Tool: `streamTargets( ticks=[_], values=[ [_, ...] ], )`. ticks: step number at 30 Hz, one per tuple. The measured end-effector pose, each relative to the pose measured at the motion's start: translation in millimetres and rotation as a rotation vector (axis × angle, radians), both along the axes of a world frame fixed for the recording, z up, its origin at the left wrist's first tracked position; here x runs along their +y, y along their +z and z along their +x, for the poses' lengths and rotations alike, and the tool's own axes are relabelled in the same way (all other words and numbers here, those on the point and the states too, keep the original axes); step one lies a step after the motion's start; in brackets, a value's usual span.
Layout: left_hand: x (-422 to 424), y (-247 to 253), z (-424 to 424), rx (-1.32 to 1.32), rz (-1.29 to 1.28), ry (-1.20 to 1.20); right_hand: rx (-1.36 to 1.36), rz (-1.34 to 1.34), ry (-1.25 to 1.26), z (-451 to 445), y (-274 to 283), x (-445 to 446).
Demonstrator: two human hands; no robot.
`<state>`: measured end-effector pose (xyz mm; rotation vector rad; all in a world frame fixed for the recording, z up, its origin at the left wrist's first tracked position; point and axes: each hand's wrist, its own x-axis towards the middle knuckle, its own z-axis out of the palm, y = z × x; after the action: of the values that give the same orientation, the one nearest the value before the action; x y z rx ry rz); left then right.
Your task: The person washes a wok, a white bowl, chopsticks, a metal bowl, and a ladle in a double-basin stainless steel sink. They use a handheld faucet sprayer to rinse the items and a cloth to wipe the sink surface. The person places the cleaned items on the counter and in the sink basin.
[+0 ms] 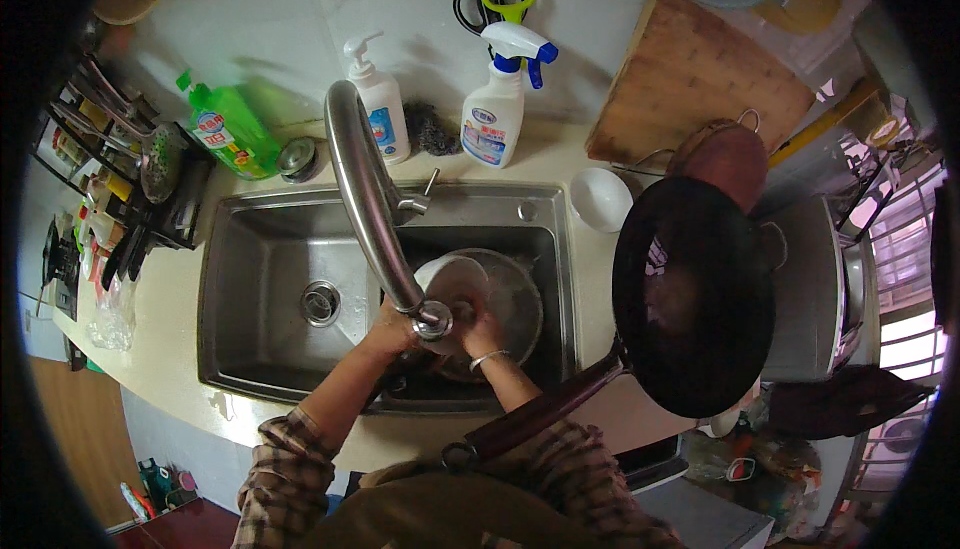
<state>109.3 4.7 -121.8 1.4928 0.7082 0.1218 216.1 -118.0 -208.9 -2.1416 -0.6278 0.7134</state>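
Both my hands are over the right basin of the stainless steel double sink (pixel 289 202), below the faucet (pixel 365 196). A white bowl (pixel 451 273) is held by my left hand (pixel 395 330), which the faucet head partly covers. Inside the bowl's opening are the fingers of my right hand (pixel 480 330), with a bangle at its wrist; whether they grip something there is too dim to tell. Under and beside the bowl, a large clear round bowl (pixel 517 309) lies in the right basin.
A black wok (pixel 694 298) stands right of the sink, its long handle reaching over my right forearm. Behind the sink are a green soap bottle (pixel 232 129), a white pump bottle (pixel 386 118), a spray bottle (pixel 493 110) and a small white bowl (pixel 601 200). A wooden cutting board (pixel 690 84) leans behind.
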Motion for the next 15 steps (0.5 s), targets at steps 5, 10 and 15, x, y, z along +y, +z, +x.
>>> streamTargets(
  ticks=[5, 10, 15],
  values=[
    [-29, -49, -6, -0.188, 0.761, 0.179, -0.076, -0.060, 0.252, -28, 42, 17],
    [-25, -57, -8, -0.152, 0.530, 0.208, 0.234, 0.139, -0.218, -31, 9, 24],
    [22, -30, -10, -0.014, 0.164, -0.386, -0.181, 0.236, 0.191, 38, -7, 5]
  ],
)
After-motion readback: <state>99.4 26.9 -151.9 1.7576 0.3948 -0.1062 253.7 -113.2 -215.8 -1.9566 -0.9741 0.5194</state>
